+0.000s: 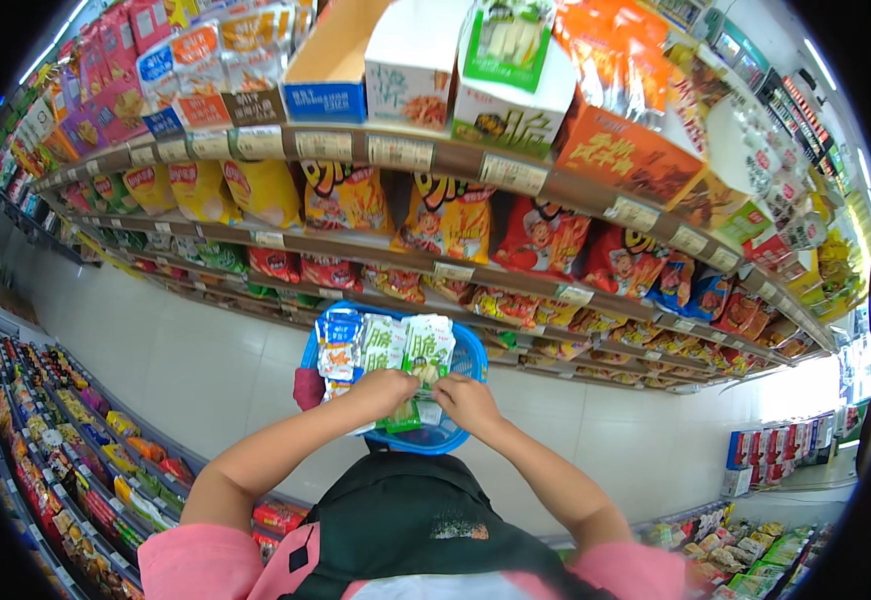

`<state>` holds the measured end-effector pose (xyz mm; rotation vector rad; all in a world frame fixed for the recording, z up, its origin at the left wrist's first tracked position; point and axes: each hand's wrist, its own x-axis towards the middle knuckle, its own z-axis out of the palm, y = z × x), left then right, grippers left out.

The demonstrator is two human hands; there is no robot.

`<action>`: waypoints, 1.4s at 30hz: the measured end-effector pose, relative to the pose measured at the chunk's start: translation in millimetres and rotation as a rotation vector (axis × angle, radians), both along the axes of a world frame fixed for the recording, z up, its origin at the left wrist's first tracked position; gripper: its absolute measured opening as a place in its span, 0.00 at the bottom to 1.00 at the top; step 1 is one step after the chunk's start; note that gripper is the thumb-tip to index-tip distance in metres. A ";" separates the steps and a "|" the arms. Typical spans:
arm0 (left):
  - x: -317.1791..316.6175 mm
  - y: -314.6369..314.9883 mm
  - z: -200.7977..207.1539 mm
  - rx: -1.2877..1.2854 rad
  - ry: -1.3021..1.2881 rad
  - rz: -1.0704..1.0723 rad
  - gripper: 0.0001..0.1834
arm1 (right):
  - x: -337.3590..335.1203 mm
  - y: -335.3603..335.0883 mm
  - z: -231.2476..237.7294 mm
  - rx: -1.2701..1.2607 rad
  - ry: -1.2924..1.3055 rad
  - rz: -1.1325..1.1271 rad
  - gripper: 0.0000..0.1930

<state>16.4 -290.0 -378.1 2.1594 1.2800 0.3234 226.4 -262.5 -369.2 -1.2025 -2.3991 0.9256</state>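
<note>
A blue plastic basket (478, 352) sits in front of my body with several snack packets in it. My left hand (388, 391) and my right hand (468, 401) meet over its near half, fingers closed at the lower edge of a green-and-white snack packet (429, 343). Left of that lies another green-and-white packet (383, 342). Blue-and-white packets (339, 350) lie along the basket's left side. Below my hands a green packet (403, 418) shows in part. My fingertips partly hide the held packet's bottom end.
A long shelf unit (406, 152) with bagged snacks runs across the far side. On its top tier stand a blue-fronted open carton (326, 100), a green-and-white box (516, 105) and an orange box (626, 150). Rows of packaged goods (76, 440) fill the left. Pale tiled floor (196, 320) lies between.
</note>
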 end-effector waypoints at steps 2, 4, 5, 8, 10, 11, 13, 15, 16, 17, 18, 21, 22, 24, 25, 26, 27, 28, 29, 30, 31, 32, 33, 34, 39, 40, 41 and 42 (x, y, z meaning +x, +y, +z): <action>0.1 5.8 42.0 0.088 0.000 -0.027 0.05 | 4.2 6.4 39.7 0.037 0.025 0.035 0.07; -1.6 13.1 82.3 0.181 -0.029 -0.051 0.06 | 6.4 15.2 81.9 0.124 0.039 0.062 0.07; -3.8 18.5 99.5 0.206 -0.033 -0.072 0.07 | 7.4 19.3 99.8 0.168 0.070 0.076 0.06; -5.5 33.2 176.1 0.331 -0.006 -0.078 0.08 | 11.8 30.4 162.2 0.301 0.154 0.107 0.05; -9.7 42.1 223.2 0.411 -0.059 -0.095 0.08 | 8.4 39.0 209.2 0.392 0.183 0.130 0.05; -9.8 47.2 249.3 0.454 -0.042 -0.113 0.08 | 8.7 44.2 230.5 0.444 0.182 0.127 0.05; -7.7 57.8 294.4 0.531 -0.042 -0.135 0.07 | 12.1 53.6 277.2 0.553 0.187 0.116 0.04; -7.6 64.7 341.9 0.622 -0.006 -0.133 0.07 | 9.7 63.1 322.0 0.628 0.216 0.101 0.04; -4.2 71.8 363.6 0.666 0.010 -0.133 0.07 | 12.3 70.2 341.9 0.631 0.225 0.081 0.05; -6.5 80.9 379.5 0.735 0.009 -0.117 0.07 | 9.1 76.6 359.6 0.648 0.241 0.054 0.05; -9.1 90.9 395.3 0.805 0.009 -0.101 0.07 | 6.7 84.9 377.5 0.686 0.224 0.023 0.05; -10.9 111.8 453.8 0.930 -0.043 -0.067 0.07 | 0.4 103.5 433.6 0.834 0.292 -0.006 0.06; -11.5 121.8 467.7 1.020 -0.074 -0.085 0.07 | -1.4 114.5 446.8 0.880 0.335 0.011 0.06; -11.5 137.7 488.8 1.076 -0.060 -0.034 0.08 | -6.2 128.7 468.1 0.930 0.349 -0.020 0.07; -13.6 145.5 495.8 1.105 -0.040 -0.014 0.08 | -10.0 139.1 475.0 0.943 0.344 -0.026 0.07; -14.3 153.9 499.9 1.131 -0.025 0.003 0.08 | -12.3 151.5 478.2 0.954 0.334 -0.036 0.08; -14.6 162.4 502.0 1.143 -0.018 0.006 0.08 | -13.8 162.7 479.7 0.965 0.324 -0.047 0.08; -16.5 171.2 501.9 1.154 -0.008 0.012 0.08 | -16.4 172.4 479.7 0.964 0.321 -0.048 0.08; -18.2 179.4 499.9 1.166 0.003 0.018 0.08 | -18.7 182.0 478.8 0.964 0.317 -0.050 0.09; -19.7 187.1 496.6 1.168 0.013 0.018 0.08 | -20.4 190.5 477.0 0.965 0.313 -0.052 0.09; -21.3 194.3 492.7 1.168 0.027 0.022 0.08 | -23.3 199.5 473.3 0.929 0.306 -0.069 0.09; -23.1 201.2 489.0 1.167 0.040 0.024 0.08 | -25.9 207.7 469.0 0.959 0.304 -0.049 0.09; -25.1 207.3 483.7 1.163 0.045 0.034 0.08 | -28.2 215.4 464.5 0.956 0.280 -0.061 0.10; -27.8 218.4 475.4 1.143 0.033 0.033 0.08 | -30.6 223.0 457.5 0.948 0.253 -0.075 0.10; -29.2 250.5 448.2 1.039 0.054 0.069 0.08 | -34.4 250.4 435.8 0.915 0.175 -0.055 0.09; -30.0 255.4 443.1 1.008 0.062 0.081 0.08 | -37.0 255.9 430.3 0.877 0.171 -0.059 0.08; -29.9 261.0 438.9 0.974 0.104 0.108 0.08 | -38.8 261.4 426.2 0.846 0.149 -0.075 0.09; -30.5 266.4 435.3 0.955 0.107 0.115 0.08 | -40.1 266.9 422.5 0.815 0.127 -0.091 0.09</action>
